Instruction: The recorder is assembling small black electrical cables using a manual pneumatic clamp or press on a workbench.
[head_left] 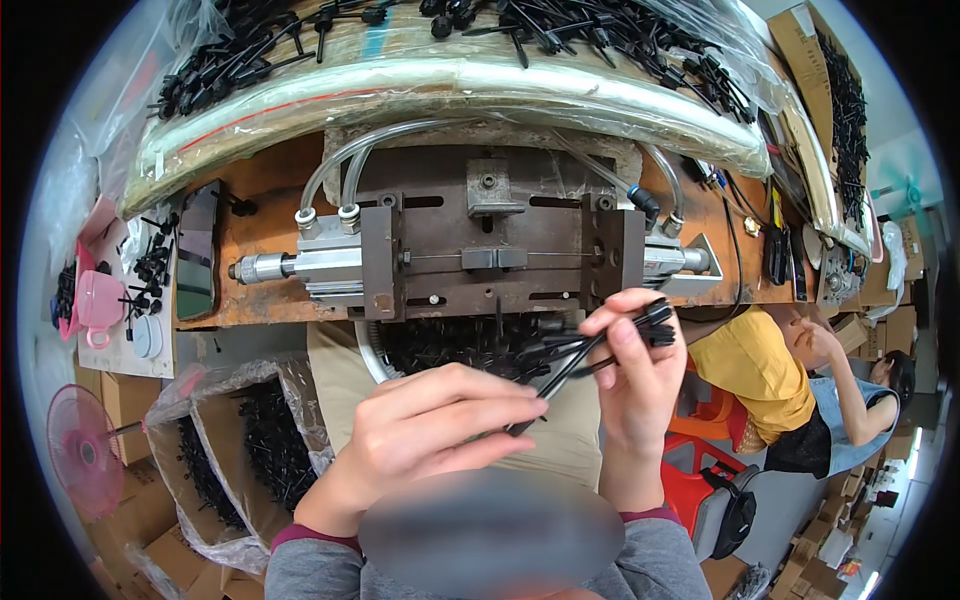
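Observation:
My right hand is closed around several black plastic stems with ribbed, knob-like heads, pinched between thumb and fingers. The thin ends of these stems point down and left. My left hand meets them there, its fingers close together on the end of a black stem; its thumb is mostly hidden. Just beyond both hands stands a brown metal fixture. A small grey block pair sits at its middle on a thin rod. Below the fixture, a container of black stemmed parts rests at my lap.
Air cylinders with clear hoses flank the fixture. Black parts lie heaped on a plastic-covered ledge behind it. A phone and pink cup are left, above a lined box of parts. Another person sits at right.

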